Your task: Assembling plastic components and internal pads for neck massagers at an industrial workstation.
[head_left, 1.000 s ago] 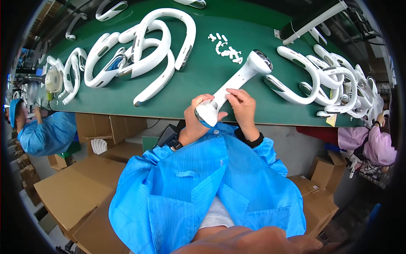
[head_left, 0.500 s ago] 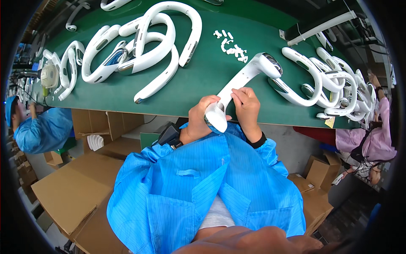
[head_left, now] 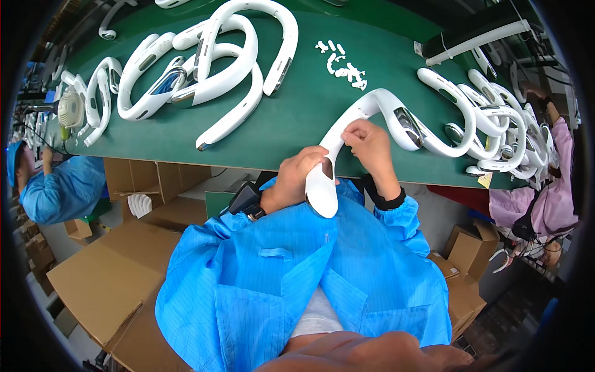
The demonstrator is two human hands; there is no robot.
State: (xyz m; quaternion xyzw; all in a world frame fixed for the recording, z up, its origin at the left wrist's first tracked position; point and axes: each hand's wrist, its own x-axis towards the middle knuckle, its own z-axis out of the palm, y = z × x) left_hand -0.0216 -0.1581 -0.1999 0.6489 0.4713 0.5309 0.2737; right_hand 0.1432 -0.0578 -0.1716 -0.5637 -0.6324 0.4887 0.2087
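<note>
A white curved neck fan (head_left: 336, 132) is held over the near edge of the bench, one rounded end pointing toward me and its other arm bending away to the right. My left hand (head_left: 295, 178) is wrapped around its near end, beside a dark oval opening. Above the fan's band, my right hand (head_left: 370, 147) has thumb and forefinger pinched together close to the white surface. Whether a small piece sits in that pinch I cannot make out. Farther back on the bench lies a loose cluster of small white pieces (head_left: 347, 71).
Several more neck fans (head_left: 226, 80) lie overlapping at the left, and another pile (head_left: 496, 127) stands at the right on the green bench (head_left: 285, 124). A small fan (head_left: 70, 110) is far left. Cardboard boxes (head_left: 105, 273) sit below. Co-workers' sleeves (head_left: 68, 189) show at both sides.
The held neck fan has turned, so its far arm now swings right and downward and its near end sits lower. My right hand has shifted slightly right, still pinched by the band.
</note>
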